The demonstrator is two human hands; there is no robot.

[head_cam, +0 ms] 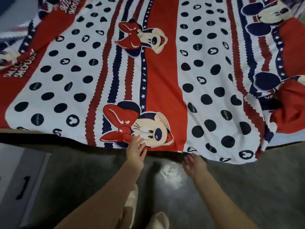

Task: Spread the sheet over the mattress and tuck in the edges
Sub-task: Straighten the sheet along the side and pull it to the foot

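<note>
1. One sheet (158, 71) covers the bed ahead of both hands, a soft printed cloth in red, white and navy, lying mostly flat with a few shallow ripples.
2. Its near hem hangs over the bed's edge in a wavy line, dipping lowest beyond the right hand and bunching into loose folds far out to that hand's right.
3. The left hand (136, 148) rests on that hem with fingers nearly straight and a little spread, pressing the cloth rather than closing round it.
4. Under the left fingertips lies a cartoon mouse face with a red bow; I count two such bow faces in the red band running away from that hand, and parts of others at the far corners.
5. The right hand (194, 164) is just below the hem, fingers loosely bent and apart. Its tips reach the dark shadow under the cloth, and I cannot tell whether they touch the sheet.
6. Two broad white bands of round navy dots flank the red band, one out to each hand's side, edged with zigzag stripes.
7. One white drawer unit (21, 182) with a dark slotted handle stands to the left hand's left.
8. Beneath both forearms is a smooth grey floor (239, 187) with one bright glare patch between them.
9. Two pale slippers (132, 204) show near the elbows.
</note>
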